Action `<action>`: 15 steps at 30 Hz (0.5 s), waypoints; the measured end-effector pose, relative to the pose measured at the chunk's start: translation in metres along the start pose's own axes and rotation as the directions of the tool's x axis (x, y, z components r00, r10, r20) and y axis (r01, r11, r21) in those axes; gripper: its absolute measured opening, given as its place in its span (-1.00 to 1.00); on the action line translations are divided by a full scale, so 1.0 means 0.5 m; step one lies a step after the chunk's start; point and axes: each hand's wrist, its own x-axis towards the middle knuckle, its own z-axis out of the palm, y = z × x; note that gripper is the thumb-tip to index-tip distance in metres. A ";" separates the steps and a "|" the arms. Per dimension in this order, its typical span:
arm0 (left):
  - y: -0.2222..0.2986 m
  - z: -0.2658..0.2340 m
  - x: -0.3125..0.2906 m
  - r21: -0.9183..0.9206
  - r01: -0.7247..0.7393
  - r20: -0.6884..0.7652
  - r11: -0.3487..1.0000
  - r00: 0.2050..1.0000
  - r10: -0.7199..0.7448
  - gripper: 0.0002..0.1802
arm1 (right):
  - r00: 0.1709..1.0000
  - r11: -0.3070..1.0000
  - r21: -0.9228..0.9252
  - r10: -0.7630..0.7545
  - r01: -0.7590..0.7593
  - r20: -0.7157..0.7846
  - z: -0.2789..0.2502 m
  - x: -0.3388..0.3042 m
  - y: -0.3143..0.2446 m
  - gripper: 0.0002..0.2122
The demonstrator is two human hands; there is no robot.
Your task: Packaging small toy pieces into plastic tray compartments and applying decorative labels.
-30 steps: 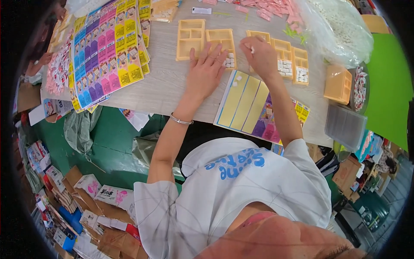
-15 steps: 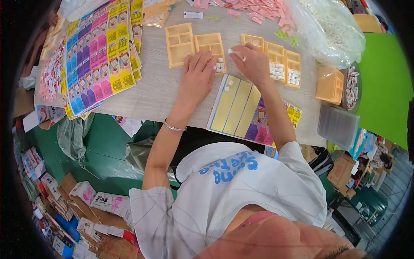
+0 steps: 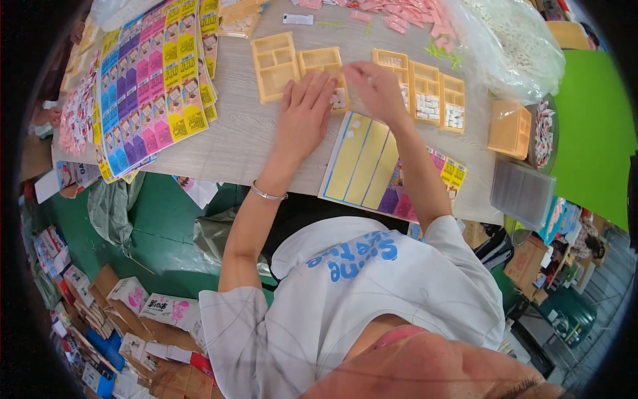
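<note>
My left hand [image 3: 304, 116] lies flat with its fingers stretched over the lower part of a yellow compartment tray [image 3: 320, 58], holding it against the table. Small white blocks [image 3: 339, 99] show in that tray's lower right compartment, next to my fingertips. My right hand [image 3: 380, 95] is bent at the tray's right edge, its fingers closed; whether anything is in them is hidden. Left of the tray is another yellow tray [image 3: 274, 45] with bare compartments. To the right stand three more trays, including a middle tray [image 3: 424, 73] and a far right tray [image 3: 453, 85], with white blocks in their lower compartments.
Printed colourful card sheets [image 3: 156, 93] are stacked on the left. A yellow-backed sheet [image 3: 362, 159] with two loose white blocks lies under my right forearm. A clear bag of white blocks [image 3: 512, 50], pink packets [image 3: 412, 16] and a clear plastic box [image 3: 522, 193] surround the work area.
My right hand has moved slightly left and up to the tray's edge. The white piece that showed in its fingers is out of sight. My left hand stays almost still.
</note>
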 end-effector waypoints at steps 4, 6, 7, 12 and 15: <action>-0.001 0.001 -0.004 0.068 -0.058 0.073 0.996 0.996 0.053 -0.56 | 0.912 0.682 0.630 0.394 -0.371 0.110 0.006 0.027 -0.014 -0.79; -0.004 0.009 -0.005 0.045 -0.052 0.086 0.998 0.995 0.048 -0.57 | 0.915 0.398 0.880 0.392 -0.260 0.094 0.036 0.039 -0.011 -0.82; -0.004 0.012 -0.006 0.025 -0.040 0.069 0.999 0.997 0.038 -0.58 | 0.915 0.395 0.881 0.393 -0.260 0.094 0.050 0.042 -0.014 -0.82; -0.004 0.013 -0.008 -0.050 0.004 0.049 0.999 0.999 -0.001 -0.60 | 0.950 0.511 0.847 0.311 -0.146 -0.024 0.090 0.041 0.004 -0.82; -0.003 0.008 -0.006 -0.111 0.069 0.091 0.991 0.994 -0.059 -0.61 | 0.912 0.436 0.892 0.402 -0.118 -0.076 0.077 0.037 0.007 -0.84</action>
